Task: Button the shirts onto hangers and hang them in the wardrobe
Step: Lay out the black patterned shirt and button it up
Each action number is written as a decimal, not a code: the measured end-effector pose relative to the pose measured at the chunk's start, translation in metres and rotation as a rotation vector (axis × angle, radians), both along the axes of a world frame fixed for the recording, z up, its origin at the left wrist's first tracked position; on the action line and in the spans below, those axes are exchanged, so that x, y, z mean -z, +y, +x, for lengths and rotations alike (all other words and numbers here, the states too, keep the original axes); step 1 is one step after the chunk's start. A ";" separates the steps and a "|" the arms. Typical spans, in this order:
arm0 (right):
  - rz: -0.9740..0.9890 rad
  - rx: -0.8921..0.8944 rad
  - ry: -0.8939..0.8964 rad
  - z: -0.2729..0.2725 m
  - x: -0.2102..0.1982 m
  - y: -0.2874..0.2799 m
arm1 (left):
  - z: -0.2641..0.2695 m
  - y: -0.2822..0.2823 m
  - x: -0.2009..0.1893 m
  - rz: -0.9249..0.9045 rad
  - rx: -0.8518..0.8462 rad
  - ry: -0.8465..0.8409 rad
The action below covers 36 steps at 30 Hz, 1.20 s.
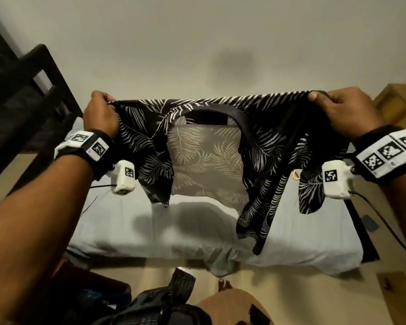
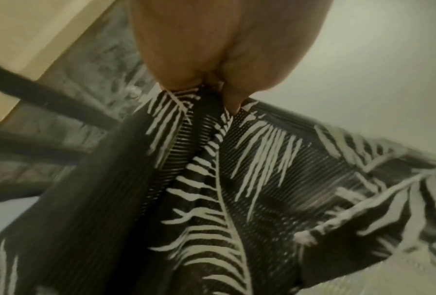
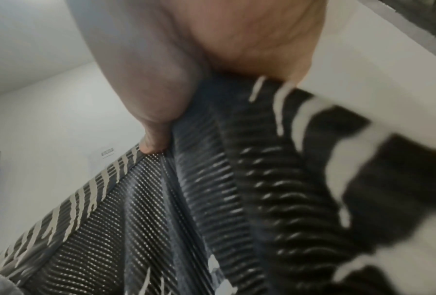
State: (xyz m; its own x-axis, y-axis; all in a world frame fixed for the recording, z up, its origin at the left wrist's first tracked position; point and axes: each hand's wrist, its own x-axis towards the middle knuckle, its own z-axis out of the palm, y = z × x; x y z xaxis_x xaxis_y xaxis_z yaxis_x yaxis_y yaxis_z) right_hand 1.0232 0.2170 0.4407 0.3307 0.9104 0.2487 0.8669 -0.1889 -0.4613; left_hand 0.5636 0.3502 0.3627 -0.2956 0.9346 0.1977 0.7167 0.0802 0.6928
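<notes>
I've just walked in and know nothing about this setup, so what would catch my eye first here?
A black shirt with white fern leaves, stretched wide in mid-air above a pale blue bed. The left hand and right hand each pinch one top corner. Next, the wristbands with black-and-white square codes on both wrists.

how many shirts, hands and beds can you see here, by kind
shirts: 1, black with a white leaf print, held up spread over the bed
hands: 2, left hand and right hand, each gripping a top corner of the shirt
beds: 1, pale sheet
hangers: 0 in view
total: 4
</notes>
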 end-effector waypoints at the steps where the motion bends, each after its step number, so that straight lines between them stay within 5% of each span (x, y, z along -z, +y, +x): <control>1: 0.006 0.020 0.002 0.001 0.002 -0.002 | -0.001 -0.006 0.000 0.029 0.035 0.046; 8: -0.002 0.077 -0.018 0.004 0.021 -0.020 | -0.026 -0.036 0.008 0.106 0.273 0.329; 16: 0.026 0.138 0.040 -0.002 0.023 -0.013 | -0.036 -0.034 -0.006 0.038 0.321 0.546; 26: -0.049 0.015 0.066 -0.018 0.023 -0.051 | -0.042 -0.057 0.016 0.056 0.178 0.050; 30: -0.044 -0.003 0.147 -0.015 0.046 -0.081 | -0.060 -0.094 0.034 0.017 0.349 0.094; 36: -0.191 -0.043 0.327 -0.017 0.068 -0.129 | -0.111 -0.146 0.045 -0.404 0.689 0.043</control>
State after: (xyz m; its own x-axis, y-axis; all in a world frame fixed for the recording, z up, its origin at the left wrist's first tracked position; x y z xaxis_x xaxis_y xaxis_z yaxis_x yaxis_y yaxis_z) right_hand 1.0065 0.0883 0.3728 0.3251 0.9449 -0.0389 0.6884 -0.2647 -0.6753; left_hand 0.4528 0.2043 0.3181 0.3750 0.9059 -0.1969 0.7216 -0.1519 0.6754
